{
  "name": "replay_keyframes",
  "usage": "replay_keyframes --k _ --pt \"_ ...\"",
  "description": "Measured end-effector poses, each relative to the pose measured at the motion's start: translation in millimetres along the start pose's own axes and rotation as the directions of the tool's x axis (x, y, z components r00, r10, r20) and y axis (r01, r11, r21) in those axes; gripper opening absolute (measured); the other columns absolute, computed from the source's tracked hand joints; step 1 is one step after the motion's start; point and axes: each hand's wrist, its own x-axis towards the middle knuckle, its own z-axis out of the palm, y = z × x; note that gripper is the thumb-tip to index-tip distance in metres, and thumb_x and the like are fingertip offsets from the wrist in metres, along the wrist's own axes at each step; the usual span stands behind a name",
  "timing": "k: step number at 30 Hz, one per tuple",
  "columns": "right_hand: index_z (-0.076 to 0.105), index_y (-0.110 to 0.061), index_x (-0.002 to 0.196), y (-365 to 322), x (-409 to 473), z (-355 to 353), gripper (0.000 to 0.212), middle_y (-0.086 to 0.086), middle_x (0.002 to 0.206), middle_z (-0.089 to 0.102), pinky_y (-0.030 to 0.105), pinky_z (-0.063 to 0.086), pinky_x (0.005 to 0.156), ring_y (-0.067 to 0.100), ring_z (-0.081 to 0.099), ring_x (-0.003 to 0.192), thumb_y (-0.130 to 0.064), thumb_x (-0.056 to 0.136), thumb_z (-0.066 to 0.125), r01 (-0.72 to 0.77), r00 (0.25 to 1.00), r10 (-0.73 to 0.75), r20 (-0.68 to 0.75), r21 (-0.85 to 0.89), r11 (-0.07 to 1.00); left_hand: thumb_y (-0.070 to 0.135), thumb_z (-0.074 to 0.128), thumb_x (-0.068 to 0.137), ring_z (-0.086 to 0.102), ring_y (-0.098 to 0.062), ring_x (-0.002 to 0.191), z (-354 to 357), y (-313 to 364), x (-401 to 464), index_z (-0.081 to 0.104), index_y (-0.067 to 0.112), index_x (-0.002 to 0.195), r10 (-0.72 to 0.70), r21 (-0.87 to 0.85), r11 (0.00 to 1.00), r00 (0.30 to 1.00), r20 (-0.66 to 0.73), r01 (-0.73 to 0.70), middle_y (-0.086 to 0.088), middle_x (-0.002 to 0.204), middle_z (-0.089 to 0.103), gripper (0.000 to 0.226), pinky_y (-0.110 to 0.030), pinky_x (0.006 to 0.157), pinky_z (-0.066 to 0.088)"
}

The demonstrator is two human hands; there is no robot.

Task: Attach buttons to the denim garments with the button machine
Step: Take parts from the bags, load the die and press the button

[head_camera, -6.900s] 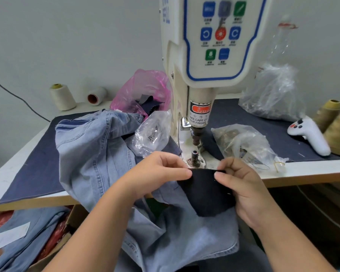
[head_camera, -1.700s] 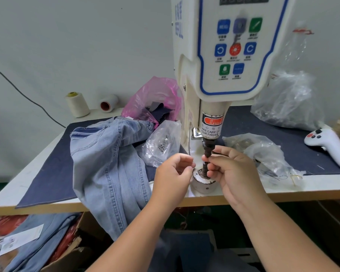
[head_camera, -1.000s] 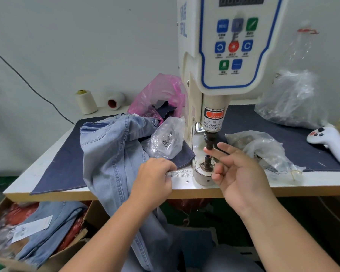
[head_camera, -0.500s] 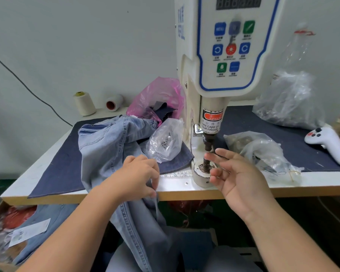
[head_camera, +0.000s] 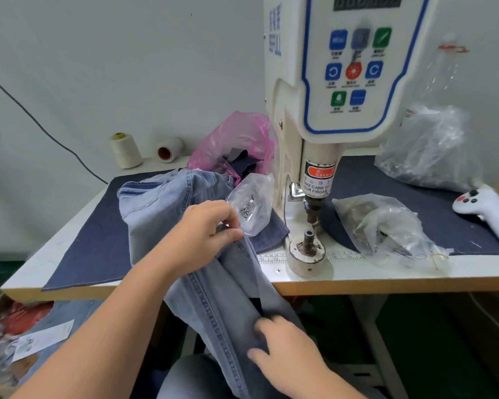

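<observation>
- Left hand [head_camera: 206,226]: thumb and fingers pinch a fold of the light denim garment [head_camera: 167,208] at the table [head_camera: 415,276] edge.
- Right hand [head_camera: 285,352]: below the table edge, fingers laid on the hanging denim; whether they grasp it, cannot tell.
- Garment: draped from the tabletop down over the front edge, left of the button machine [head_camera: 329,110].
- Lower die [head_camera: 308,243]: bare.
- Clear bag of small metal parts [head_camera: 252,204]: just beside the left hand.

The button machine [head_camera: 329,110] carries a sticker [head_camera: 317,180] reading "WARNING" on red, then "TAKE CARE OF YOUR FINGER". A ruler strip [head_camera: 274,258] on the bench [head_camera: 415,280] shows 13, 14, 18, 19; the panel's button captions are too small to read.
</observation>
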Motion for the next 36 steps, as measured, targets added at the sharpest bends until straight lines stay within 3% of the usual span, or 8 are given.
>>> replay_keyframes --k 7,13,17,21,24,27,31,36 --pt "0.051 -0.025 0.122 7 18 21 0.042 0.001 0.117 0.062 0.035 0.047 0.08 0.027 0.061 0.111 -0.05 0.089 0.056 -0.126 0.979 0.131 -0.154 0.042 0.991 0.015 0.071 0.089 0.056 -0.015 0.094 10 1 -1 0.056 0.027 0.078 -0.035 -0.066 0.997 0.999 -0.028 0.034 0.008 0.088 0.062 0.023 -0.041 0.087 0.047" --pt "0.057 -0.015 0.085 5 11 -2 0.022 0.0 0.095 0.06 0.037 0.044 0.084 0.016 0.054 0.094 -0.029 0.097 0.047 0.092 0.977 -0.029 -0.209 0.297 0.95 0.016 0.073 0.087 0.052 -0.013 0.095 15 8 -5 0.059 0.029 0.084 -0.065 0.015 0.998 0.997 0.032 0.064 0.014 0.09 0.057 0.019 -0.042 0.092 0.043" --pt "0.043 -0.011 0.069 -2 -9 -45 0.032 -0.003 0.061 0.045 0.034 0.036 0.056 0.003 0.039 0.058 -0.026 0.097 0.048 0.241 0.906 0.001 -0.423 0.519 0.82 0.016 0.074 0.086 0.053 -0.011 0.104 16 28 -9 0.07 0.022 0.094 0.03 -0.007 1.0 0.999 0.03 -0.03 0.01 0.102 0.063 0.011 -0.037 0.1 0.039" --pt "0.046 -0.007 0.069 -10 -12 -108 0.034 -0.009 0.057 0.043 0.022 0.032 0.051 0.004 0.038 0.053 -0.023 0.098 0.054 0.329 0.823 0.008 -0.568 0.487 0.809 0.055 0.073 0.078 0.06 -0.004 0.09 9 57 -9 0.069 0.025 0.097 0.009 -0.165 0.986 0.965 0.261 0.036 0.01 0.092 0.066 0.035 -0.022 0.081 0.047" --pt "0.046 -0.011 0.067 -16 -13 -133 0.034 -0.01 0.057 0.043 0.02 0.033 0.053 0.002 0.039 0.054 -0.023 0.097 0.057 0.381 0.823 -0.073 -0.563 0.451 0.807 0.036 0.076 0.083 0.054 -0.007 0.072 9 71 -3 0.058 0.026 0.083 0.036 0.011 0.999 0.979 0.199 -0.039 0.008 0.076 0.06 0.02 -0.028 0.066 0.043" --pt "0.051 -0.02 0.07 -17 -19 -136 0.031 -0.005 0.061 0.048 0.022 0.038 0.055 0.007 0.045 0.058 -0.04 0.094 0.054 0.425 0.837 -0.128 -0.532 0.484 0.765 0.021 0.071 0.086 0.045 -0.005 0.061 7 69 1 0.058 0.021 0.076 -0.002 -0.151 0.988 0.993 0.115 0.02 0.01 0.063 0.051 0.016 -0.026 0.059 0.036" --pt "0.063 -0.038 0.1 1 -24 -129 0.041 -0.009 0.094 0.071 0.043 0.054 0.085 0.011 0.068 0.088 -0.07 0.077 0.053 0.27 0.955 -0.119 -0.271 0.635 0.724 0.022 0.065 0.079 0.043 -0.01 0.067 -1 59 0 0.059 0.01 0.079 -0.135 -0.52 0.85 0.99 -0.052 0.088 0.001 0.07 0.049 0.013 -0.026 0.062 0.034" --pt "0.067 -0.036 0.119 24 -39 -128 0.049 -0.006 0.119 0.071 0.05 0.046 0.103 0.016 0.066 0.112 -0.064 0.079 0.061 0.04 0.978 -0.172 0.117 0.704 0.709 0.024 0.065 0.081 0.044 -0.017 0.071 -9 52 3 0.059 0.024 0.072 -0.31 -0.684 0.723 0.93 -0.199 0.094 -0.002 0.071 0.049 0.011 -0.031 0.064 0.037"
